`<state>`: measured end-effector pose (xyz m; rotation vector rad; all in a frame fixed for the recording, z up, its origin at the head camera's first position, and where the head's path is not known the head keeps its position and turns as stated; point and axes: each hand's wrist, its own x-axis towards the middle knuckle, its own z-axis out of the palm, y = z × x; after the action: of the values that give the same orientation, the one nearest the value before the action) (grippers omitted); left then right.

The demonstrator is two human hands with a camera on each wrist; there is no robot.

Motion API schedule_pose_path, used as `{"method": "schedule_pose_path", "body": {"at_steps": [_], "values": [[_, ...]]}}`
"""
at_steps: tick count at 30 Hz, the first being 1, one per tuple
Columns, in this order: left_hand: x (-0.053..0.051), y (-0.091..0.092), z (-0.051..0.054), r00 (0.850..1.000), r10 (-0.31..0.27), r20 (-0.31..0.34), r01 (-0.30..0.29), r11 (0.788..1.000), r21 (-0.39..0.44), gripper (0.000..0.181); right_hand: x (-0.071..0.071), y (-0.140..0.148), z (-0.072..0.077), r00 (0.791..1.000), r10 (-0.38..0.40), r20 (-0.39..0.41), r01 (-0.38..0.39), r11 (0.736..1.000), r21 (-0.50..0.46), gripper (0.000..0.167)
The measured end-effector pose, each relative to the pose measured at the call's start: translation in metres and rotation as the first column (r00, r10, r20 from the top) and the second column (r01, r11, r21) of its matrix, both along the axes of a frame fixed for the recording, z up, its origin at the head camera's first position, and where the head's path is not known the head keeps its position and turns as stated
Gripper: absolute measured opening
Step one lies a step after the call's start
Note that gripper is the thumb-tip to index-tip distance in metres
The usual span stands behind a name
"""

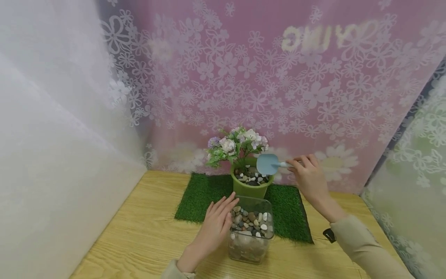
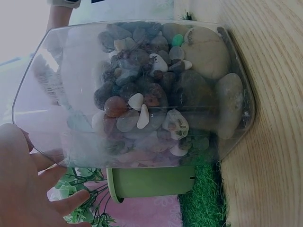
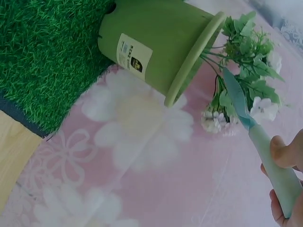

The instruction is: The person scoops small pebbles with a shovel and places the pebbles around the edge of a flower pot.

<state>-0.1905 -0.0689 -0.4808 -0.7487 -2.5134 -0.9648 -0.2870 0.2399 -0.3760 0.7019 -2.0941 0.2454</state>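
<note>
In my right hand [image 1: 308, 178] I grip the pale handle of a small blue shovel [image 1: 267, 164], its blade tilted over the right rim of a green flowerpot [image 1: 249, 190]. White and purple flowers [image 1: 228, 146] rise from the pot, with pebbles around their stems. The right wrist view shows the shovel blade [image 3: 236, 97] beside the leaves, above the pot's rim. My left hand [image 1: 217, 221] rests with extended fingers on the left rim of a clear plastic container [image 1: 249, 255]. Mixed pebbles [image 2: 137, 99] partly fill that container, larger stones lying at its bottom.
The pot stands on a green artificial grass mat [image 1: 198, 197] laid on a wooden table [image 1: 139, 232]. Behind the table hangs a pink flowered curtain [image 1: 223, 93]; a pale sheet [image 1: 62, 139] closes the left side, and another flowered one the right.
</note>
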Motion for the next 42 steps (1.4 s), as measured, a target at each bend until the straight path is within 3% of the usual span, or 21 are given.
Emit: {"method": "schedule_pose_path", "body": {"at_steps": [10,15,27,34,37,42], "values": [[-0.001,0.002,-0.001,1.0,0.006,0.0,-0.006,1.0,-0.006,0.046,0.023,0.018,0.012,0.988,-0.001,0.155,0.027,0.987,-0.161,0.024],[-0.001,0.001,0.0,1.0,-0.001,0.017,0.001,1.0,-0.003,0.045,0.041,0.024,0.026,0.992,0.002,0.129,0.013,0.992,-0.122,0.026],[-0.001,0.0,0.0,1.0,-0.009,0.019,0.008,1.0,0.007,0.045,0.069,0.0,0.062,0.978,0.153,0.14,-0.16,0.986,0.036,0.026],[0.0,0.0,0.001,1.0,0.0,0.005,0.0,1.0,0.007,0.044,0.076,-0.022,0.071,0.956,0.238,0.173,-0.271,0.941,0.2,0.02],[0.0,0.0,0.0,1.0,0.009,0.004,-0.009,1.0,0.003,0.044,0.078,-0.031,0.071,0.955,0.219,0.198,-0.273,0.911,0.31,0.017],[0.0,0.0,0.0,1.0,0.002,0.015,-0.002,1.0,-0.003,0.045,0.082,-0.043,0.072,0.973,0.141,0.183,-0.215,0.844,0.492,0.017]]}}
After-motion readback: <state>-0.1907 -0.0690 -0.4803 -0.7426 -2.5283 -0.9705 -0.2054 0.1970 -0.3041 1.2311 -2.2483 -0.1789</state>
